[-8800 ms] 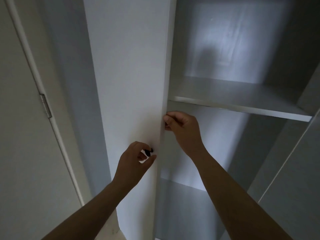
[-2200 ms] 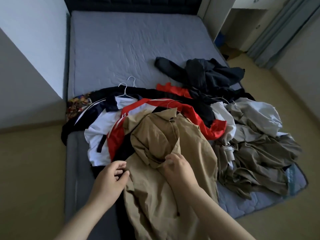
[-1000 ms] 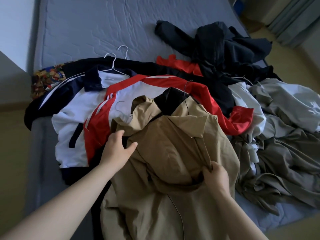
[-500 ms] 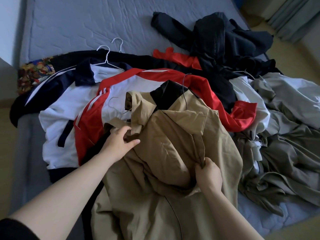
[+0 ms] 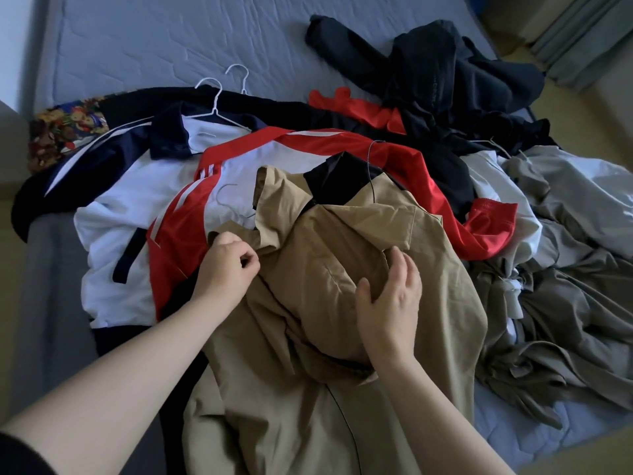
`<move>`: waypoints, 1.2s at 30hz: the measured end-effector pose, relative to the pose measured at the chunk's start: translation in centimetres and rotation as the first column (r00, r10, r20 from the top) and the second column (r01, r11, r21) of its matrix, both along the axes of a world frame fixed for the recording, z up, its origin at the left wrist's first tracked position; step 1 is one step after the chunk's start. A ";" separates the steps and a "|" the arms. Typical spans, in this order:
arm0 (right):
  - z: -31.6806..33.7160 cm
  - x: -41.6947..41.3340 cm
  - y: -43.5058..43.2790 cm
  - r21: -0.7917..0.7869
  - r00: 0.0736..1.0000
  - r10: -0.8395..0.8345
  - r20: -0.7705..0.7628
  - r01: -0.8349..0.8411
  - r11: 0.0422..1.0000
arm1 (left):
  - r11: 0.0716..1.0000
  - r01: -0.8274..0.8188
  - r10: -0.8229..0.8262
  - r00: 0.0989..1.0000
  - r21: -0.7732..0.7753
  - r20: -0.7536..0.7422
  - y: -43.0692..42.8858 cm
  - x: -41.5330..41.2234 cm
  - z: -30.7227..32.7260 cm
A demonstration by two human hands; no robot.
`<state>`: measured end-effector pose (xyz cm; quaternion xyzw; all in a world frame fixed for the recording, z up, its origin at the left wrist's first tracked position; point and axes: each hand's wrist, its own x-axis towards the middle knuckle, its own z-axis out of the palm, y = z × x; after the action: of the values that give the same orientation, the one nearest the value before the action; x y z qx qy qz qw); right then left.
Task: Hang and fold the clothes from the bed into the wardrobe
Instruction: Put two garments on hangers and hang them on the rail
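A tan jacket (image 5: 346, 255) lies on top of the clothes pile at the near end of the bed (image 5: 144, 39). My left hand (image 5: 227, 269) pinches the jacket's left collar edge. My right hand (image 5: 390, 303) rests flat and open on the jacket's chest, fingers spread. Under the jacket lies a red and white track top (image 5: 239, 159) with a thin wire hanger (image 5: 371, 166) at its black collar. A navy and white top (image 5: 113, 186) on a white hanger (image 5: 214, 104) lies to the left.
Dark garments (image 5: 442, 70) are heaped at the back right, with grey and olive clothes (image 5: 561, 269) at the right. A patterned cloth (image 5: 65, 128) sits at the left edge. A curtain (image 5: 582, 32) hangs at the far right; beige floor (image 5: 589, 454) borders the bed.
My right hand has let go of the jacket's front fold and now lies open on the chest. My left hand has closed on the collar edge. The view has shifted slightly closer.
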<state>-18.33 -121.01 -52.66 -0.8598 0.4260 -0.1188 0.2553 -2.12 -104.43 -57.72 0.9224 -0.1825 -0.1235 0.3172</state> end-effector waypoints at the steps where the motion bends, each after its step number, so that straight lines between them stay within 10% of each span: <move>1: 0.2 0.5 0.2 0.004 0.999 0.032 0.006 -0.032 0.999 | 0.999 -0.013 0.014 1.000 -0.029 0.023 0.0 -0.1 0.0; 16: 1.3 5.2 2.0 0.268 0.994 0.107 -0.006 -0.101 0.958 | 0.944 0.328 -0.313 0.922 0.031 -0.227 3.6 -5.0 -1.1; 26: -3.2 11.7 5.1 0.191 0.861 0.244 -0.447 -0.175 0.966 | 0.873 0.483 -0.460 0.860 0.063 -0.222 6.5 -9.2 -3.0; 36: -4.0 2.3 0.9 0.305 0.939 0.208 -0.275 -0.120 0.945 | 0.995 -0.066 0.064 0.998 -0.074 -0.029 7.1 -5.6 -0.8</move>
<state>-15.98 -120.15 -56.64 -0.8549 0.3988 0.0988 0.3167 -7.75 -97.29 -58.53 0.9136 -0.1527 -0.1185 0.3578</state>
